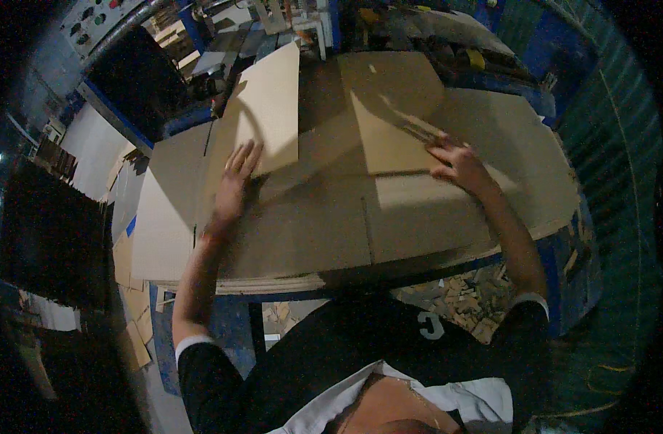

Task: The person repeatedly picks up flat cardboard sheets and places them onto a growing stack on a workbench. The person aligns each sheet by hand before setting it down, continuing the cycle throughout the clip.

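A stack of flat brown cardboard sheets (295, 246) with crease lines and slots lies in front of me. My left hand (241, 170) rests with outstretched fingers at the lower edge of a pale, brightly lit cardboard flap (270, 108), left of the middle. Over the right part of the top sheet, my right hand (458, 165) is closed around some thin brown strips (418, 129) that look like cardboard and point up and left. Their far ends are blurred. Beneath them a second flap (397, 94) lies partly in shadow.
A blue-framed machine (483, 65) stands beyond the stack. Under the sheets is a blue support (234, 333), with many cardboard scraps (465, 296) on the floor. Green corrugated sheeting (621, 217) runs along the right. Cardboard pieces (132, 325) lie at the left.
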`<state>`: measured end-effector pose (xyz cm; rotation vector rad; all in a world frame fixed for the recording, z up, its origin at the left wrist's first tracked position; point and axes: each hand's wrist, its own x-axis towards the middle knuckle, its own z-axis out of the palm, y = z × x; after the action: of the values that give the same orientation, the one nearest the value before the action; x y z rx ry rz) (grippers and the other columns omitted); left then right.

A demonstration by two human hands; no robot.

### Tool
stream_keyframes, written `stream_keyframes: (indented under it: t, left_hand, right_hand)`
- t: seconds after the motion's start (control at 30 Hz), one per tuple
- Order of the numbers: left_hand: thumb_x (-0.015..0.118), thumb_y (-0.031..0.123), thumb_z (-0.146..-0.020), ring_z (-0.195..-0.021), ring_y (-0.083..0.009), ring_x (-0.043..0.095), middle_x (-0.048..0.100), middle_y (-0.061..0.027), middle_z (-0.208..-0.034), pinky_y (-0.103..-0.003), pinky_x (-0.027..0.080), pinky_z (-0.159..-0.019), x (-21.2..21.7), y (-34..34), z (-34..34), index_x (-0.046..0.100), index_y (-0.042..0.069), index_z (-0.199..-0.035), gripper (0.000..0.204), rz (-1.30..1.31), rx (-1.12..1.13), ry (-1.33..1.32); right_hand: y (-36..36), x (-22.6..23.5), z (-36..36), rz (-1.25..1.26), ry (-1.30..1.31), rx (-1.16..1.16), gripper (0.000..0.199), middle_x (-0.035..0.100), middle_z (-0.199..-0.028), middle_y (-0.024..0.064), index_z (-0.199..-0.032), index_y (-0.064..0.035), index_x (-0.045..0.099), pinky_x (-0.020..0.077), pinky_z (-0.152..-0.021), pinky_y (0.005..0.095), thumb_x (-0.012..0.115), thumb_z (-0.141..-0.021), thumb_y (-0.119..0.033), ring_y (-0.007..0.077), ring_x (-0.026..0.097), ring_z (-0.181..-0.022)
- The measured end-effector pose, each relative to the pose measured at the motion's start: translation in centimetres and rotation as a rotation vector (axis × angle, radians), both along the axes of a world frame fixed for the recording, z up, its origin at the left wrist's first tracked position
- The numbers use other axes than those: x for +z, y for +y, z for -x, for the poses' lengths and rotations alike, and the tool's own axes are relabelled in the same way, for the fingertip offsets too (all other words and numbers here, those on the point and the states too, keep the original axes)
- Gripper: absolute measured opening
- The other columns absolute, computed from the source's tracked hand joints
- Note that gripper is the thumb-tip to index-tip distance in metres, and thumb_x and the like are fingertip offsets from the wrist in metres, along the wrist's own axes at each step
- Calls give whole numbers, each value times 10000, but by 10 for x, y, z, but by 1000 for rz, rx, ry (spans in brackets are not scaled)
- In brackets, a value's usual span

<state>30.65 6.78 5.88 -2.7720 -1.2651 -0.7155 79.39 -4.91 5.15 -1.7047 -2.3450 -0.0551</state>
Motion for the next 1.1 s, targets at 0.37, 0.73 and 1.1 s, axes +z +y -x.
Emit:
stream_keyframes:
  t: [0.37,0.73,1.1]
  left_hand:
    - [691,348,-787,-1224,-358,403,422,-227,-1331,-479,322,-1010,-14,24,68,318,-4,-1373,779,-444,735,-341]
    - [687,339,-812,-650,-217,547,639,-126,-881,-361,498,-637,-78,-96,213,582,-67,-1042,478,124,1219,-1375]
    - [662,222,-825,-956,-290,577,586,-192,-1065,-347,473,-817,2,-53,284,533,2,-1159,420,-27,454,-1405]
  right_hand:
    - [-44,-19,-50,-351,194,-561,445,405,-1373,162,-1293,-159,472,391,-986,438,550,-882,-310,360,416,-1231]
    - [-192,-128,-181,-548,188,-1354,524,484,-1301,165,-1296,-111,483,371,-988,424,586,-852,-368,357,474,-1139]
    - [-162,11,-171,-892,1163,-869,475,541,-1197,126,-1252,-30,448,432,-870,426,584,-837,-215,288,541,-1019]
